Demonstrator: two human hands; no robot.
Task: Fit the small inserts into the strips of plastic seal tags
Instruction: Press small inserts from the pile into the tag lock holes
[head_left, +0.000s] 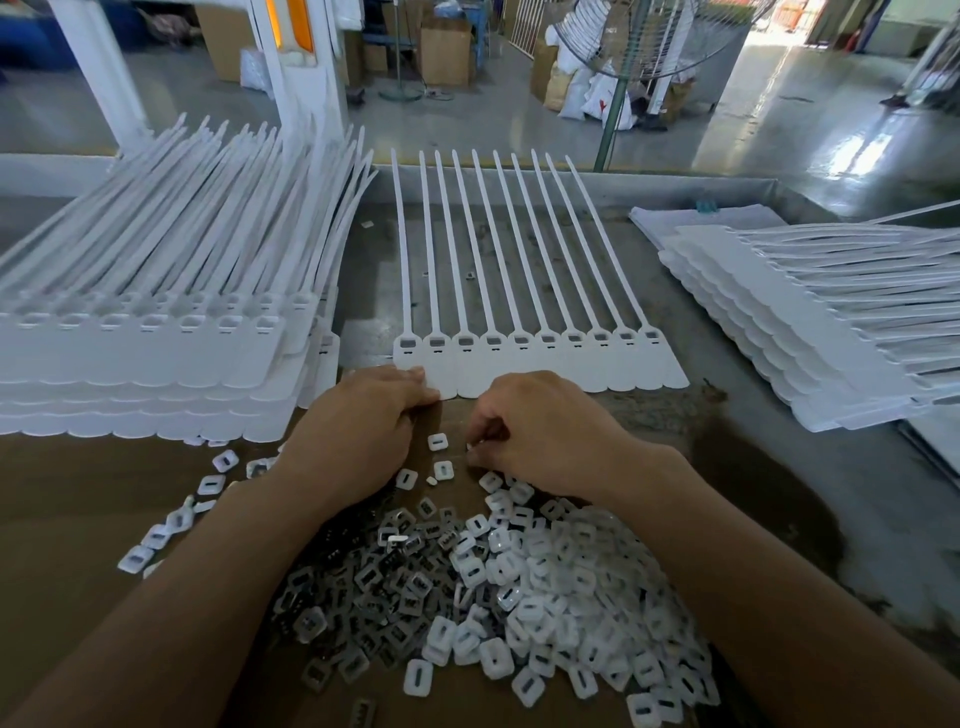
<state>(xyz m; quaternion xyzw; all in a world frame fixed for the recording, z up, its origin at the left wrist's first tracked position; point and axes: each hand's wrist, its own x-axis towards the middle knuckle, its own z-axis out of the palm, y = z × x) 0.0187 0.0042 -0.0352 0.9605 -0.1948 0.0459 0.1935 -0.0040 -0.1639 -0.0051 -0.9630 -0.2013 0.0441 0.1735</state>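
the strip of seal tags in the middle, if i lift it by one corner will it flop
Probably floppy: the strip of seal tags is thin, joined sheet, and its long narrow tails would likely droop, as those on the left stack bow. It looks light, so it may slide when pushed.

Your worktop (753, 457) is a grey, stained metal surface with a raised rim along its far edge. On its near part lies a brown cardboard sheet (78, 493). In the middle you have one strip of seal tags (519, 358) lying flat, its tails pointing away from you. A tall stack of strips (130, 353) stands to your left, and a fanned stack (805, 332) lies to your right. On the cardboard, a heap of white plastic inserts (571, 587) touches a heap of dark metal inserts (374, 582). A few loose white inserts (210, 484) are scattered near the left stack.
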